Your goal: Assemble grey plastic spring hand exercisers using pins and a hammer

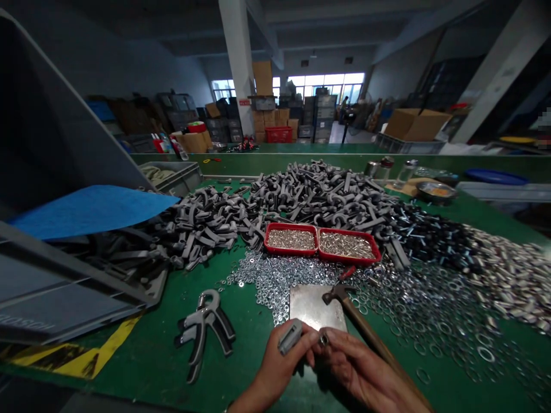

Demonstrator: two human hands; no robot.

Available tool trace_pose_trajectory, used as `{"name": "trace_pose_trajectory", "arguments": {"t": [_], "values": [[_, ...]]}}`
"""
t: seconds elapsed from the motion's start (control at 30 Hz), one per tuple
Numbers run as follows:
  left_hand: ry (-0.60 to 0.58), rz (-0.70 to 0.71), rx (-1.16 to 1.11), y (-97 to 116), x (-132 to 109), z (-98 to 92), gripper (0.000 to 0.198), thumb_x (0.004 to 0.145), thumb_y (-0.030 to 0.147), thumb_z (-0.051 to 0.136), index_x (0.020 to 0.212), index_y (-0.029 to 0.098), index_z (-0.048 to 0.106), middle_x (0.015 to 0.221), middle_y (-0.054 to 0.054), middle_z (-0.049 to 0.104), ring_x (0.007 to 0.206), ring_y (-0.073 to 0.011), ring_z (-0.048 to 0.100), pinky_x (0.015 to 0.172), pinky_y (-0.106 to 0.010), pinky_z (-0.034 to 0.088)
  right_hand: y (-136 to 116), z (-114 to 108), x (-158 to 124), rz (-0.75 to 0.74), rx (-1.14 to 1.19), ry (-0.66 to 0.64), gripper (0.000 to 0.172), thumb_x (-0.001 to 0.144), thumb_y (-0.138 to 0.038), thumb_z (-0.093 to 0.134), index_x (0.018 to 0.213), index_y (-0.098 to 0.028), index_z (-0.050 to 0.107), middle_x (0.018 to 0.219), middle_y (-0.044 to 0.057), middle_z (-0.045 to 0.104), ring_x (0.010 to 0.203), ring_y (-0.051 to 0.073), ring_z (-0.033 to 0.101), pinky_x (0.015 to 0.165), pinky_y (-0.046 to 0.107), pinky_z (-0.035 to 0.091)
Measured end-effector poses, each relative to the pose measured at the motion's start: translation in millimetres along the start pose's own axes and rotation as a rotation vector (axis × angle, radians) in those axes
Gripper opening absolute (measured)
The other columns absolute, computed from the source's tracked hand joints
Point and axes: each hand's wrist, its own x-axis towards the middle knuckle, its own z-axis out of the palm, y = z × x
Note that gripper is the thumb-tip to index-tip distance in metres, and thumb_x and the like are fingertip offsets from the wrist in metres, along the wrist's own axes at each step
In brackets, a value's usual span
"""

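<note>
Near the table's front edge, my left hand (278,361) is closed around a grey plastic handle piece (290,337) that has a slot along it. Just to its right, my right hand (359,367) pinches a small round metal part (323,340), too small to name exactly. The fingertips of both hands nearly meet at this part. Beyond them lies a flat metal plate (316,304). A claw hammer (365,324) rests with its head on the plate's right edge, its wooden handle running down past my right hand. Assembled hand grip exercisers (206,330) lie to the left.
Two red trays (291,251) of small metal pins stand before a heap of grey handle pieces (327,195). Washers (262,278), metal rings (413,315), black-ended bolts (439,235) and metal cylinders (512,269) spread around. A grey crate (77,292) borders the left side.
</note>
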Motion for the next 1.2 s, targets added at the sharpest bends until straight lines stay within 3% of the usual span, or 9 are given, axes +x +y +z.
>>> {"name": "trace_pose_trajectory", "arguments": {"t": [0.17,0.27,0.33,0.5,0.73,0.87,1.03,1.13,1.2], "values": [[-0.060,-0.007,0.293,2,-6,-12.2,0.020,0.087,0.034,0.064,0.097,0.018,0.068,0.077,-0.004,0.069,0.064,-0.0162,0.061,0.063,-0.026,0.047,-4,-7,-4,-0.264,-0.469,0.083,0.028,0.082,-0.040,0.077,0.088,-0.017,0.062,0.066,-0.005,0.061,0.044,0.004,0.051,0.042,0.013,0.041],[-0.045,0.024,0.479,6,-11,-26.8,0.048,0.080,0.019,0.063,0.127,0.024,0.058,0.119,-0.009,0.065,0.108,-0.0244,0.060,0.094,-0.034,0.045,-12,-24,-5,-0.472,-0.894,0.190,0.024,0.085,-0.041,0.072,0.091,-0.020,0.061,0.072,-0.004,0.061,0.051,0.009,0.056,0.047,0.019,0.044],[-0.061,-0.051,0.416,6,-12,-34.7,0.054,0.082,0.017,0.055,0.134,0.025,0.049,0.118,-0.009,0.064,0.105,-0.0229,0.062,0.093,-0.035,0.046,-19,-30,-7,-0.513,-1.025,0.224,0.021,0.087,-0.040,0.070,0.092,-0.021,0.062,0.077,-0.002,0.062,0.062,0.013,0.060,0.056,0.023,0.049],[-0.129,-0.177,0.042,-8,0,-27.5,0.042,0.078,0.018,0.051,0.120,0.020,0.045,0.076,0.003,0.055,0.061,-0.0136,0.055,0.058,-0.024,0.042,-23,-20,-12,-0.468,-0.931,0.223,0.031,0.086,-0.044,0.069,0.106,-0.022,0.059,0.079,0.001,0.069,0.072,0.019,0.068,0.067,0.031,0.052],[0.189,-0.053,0.168,-17,7,7.1,0.036,0.081,0.016,0.052,0.116,0.021,0.049,0.102,-0.004,0.061,0.096,-0.0191,0.057,0.085,-0.029,0.042,2,1,-1,-0.606,-0.678,0.385,0.038,0.073,-0.047,0.082,0.093,-0.022,0.061,0.081,0.003,0.071,0.076,0.023,0.070,0.075,0.038,0.056],[0.217,-0.083,0.068,-18,5,17.9,0.037,0.084,0.021,0.051,0.120,0.021,0.044,0.088,-0.001,0.060,0.078,-0.0162,0.058,0.074,-0.027,0.045,16,11,5,-0.688,-0.678,0.449,0.038,0.072,-0.051,0.081,0.091,-0.022,0.063,0.083,0.003,0.071,0.077,0.022,0.067,0.072,0.034,0.054],[-0.137,-0.234,-0.057,-8,-8,15.5,0.038,0.078,0.023,0.059,0.114,0.022,0.046,0.066,0.007,0.053,0.045,-0.0078,0.043,0.045,-0.019,0.034,19,12,2,-0.671,-0.763,0.372,0.034,0.076,-0.051,0.077,0.090,-0.021,0.066,0.086,0.002,0.065,0.080,0.019,0.060,0.072,0.028,0.048],[-0.454,-0.340,-0.139,-1,-18,7.9,0.049,0.076,0.027,0.070,0.119,0.021,0.048,0.075,0.002,0.063,0.046,-0.0068,0.048,0.046,-0.018,0.037,19,8,-7,-0.579,-0.720,0.252,0.031,0.082,-0.050,0.072,0.093,-0.022,0.064,0.085,0.000,0.061,0.075,0.016,0.056,0.069,0.027,0.045],[-0.506,-0.367,-0.246,-1,-21,6.1,0.043,0.081,0.039,0.069,0.115,0.019,0.051,0.077,-0.003,0.068,0.046,-0.0061,0.048,0.045,-0.018,0.036,14,1,-13,-0.510,-0.751,0.164,0.030,0.086,-0.051,0.066,0.093,-0.022,0.064,0.080,0.000,0.060,0.070,0.016,0.054,0.066,0.028,0.045]]}}
